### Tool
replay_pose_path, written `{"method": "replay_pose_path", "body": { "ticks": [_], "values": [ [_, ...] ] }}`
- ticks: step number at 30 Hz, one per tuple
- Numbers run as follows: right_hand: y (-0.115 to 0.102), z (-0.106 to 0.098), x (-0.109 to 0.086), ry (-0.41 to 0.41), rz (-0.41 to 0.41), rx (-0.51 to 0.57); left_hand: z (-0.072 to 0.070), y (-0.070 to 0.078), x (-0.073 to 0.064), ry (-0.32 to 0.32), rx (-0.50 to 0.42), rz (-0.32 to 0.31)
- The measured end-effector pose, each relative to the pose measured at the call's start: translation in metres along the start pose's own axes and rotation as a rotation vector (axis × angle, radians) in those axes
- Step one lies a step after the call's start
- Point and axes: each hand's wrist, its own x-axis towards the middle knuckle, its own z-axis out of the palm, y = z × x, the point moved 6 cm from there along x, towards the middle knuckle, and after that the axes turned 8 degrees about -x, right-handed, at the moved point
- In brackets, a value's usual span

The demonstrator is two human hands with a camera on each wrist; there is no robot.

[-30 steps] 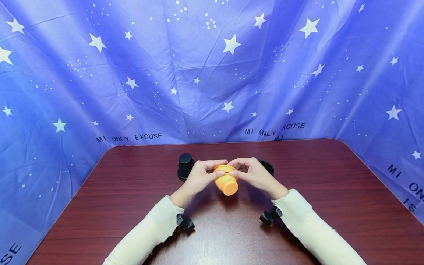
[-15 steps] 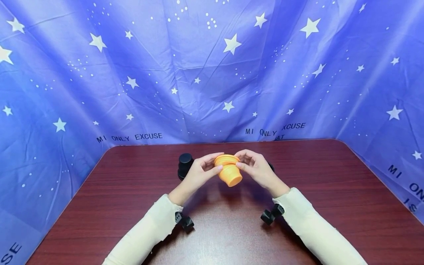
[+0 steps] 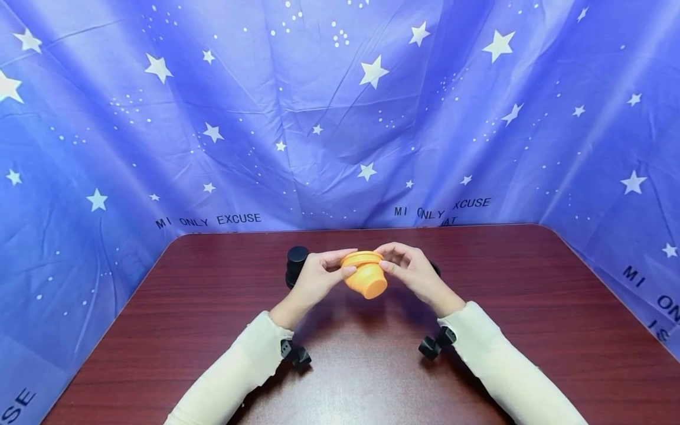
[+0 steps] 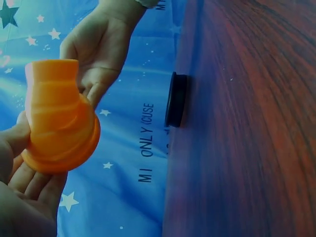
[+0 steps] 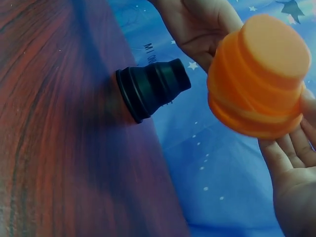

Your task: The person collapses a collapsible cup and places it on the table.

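Note:
An orange collapsible cup [image 3: 368, 277] is held between both hands above the table, its wide rim toward the far side and its narrow base tilted toward me. My left hand [image 3: 317, 276] pinches the rim from the left, thumb on the near side. On the right, my right hand [image 3: 413, 270] grips it the same way. The folded rings of the cup [image 4: 57, 113] sit unevenly in the left wrist view, bulging more on one side. In the right wrist view its flat base [image 5: 279, 47] faces the camera.
A black collapsible cup [image 5: 155, 86] stands extended, wide end down, on the dark red wooden table [image 3: 340, 378], behind my left hand. A low black round piece [image 4: 177, 100] lies behind my right hand, mostly hidden in the head view. A starry blue curtain [image 3: 319, 159] hangs behind.
Both hands have raised the orange cup slightly and moved it away from me. Its folds have shifted, and its rim shows wider between the hands, which have spread a little.

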Motion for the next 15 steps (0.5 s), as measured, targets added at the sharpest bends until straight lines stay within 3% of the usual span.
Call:
{"method": "replay_pose_path", "body": {
  "ticks": [4, 8, 15],
  "values": [
    [0.006, 0.001, 0.0, -0.03, 0.05, 0.0, 0.001, -0.002, 0.001, 0.022, 0.092, -0.027],
    [0.004, 0.007, 0.0, -0.064, 0.027, -0.113, 0.004, -0.003, 0.001, 0.006, 0.142, -0.042],
    [0.0, 0.016, 0.0, -0.08, -0.013, -0.173, 0.016, 0.029, -0.007, -0.048, 0.215, -0.021]
  ]
}}
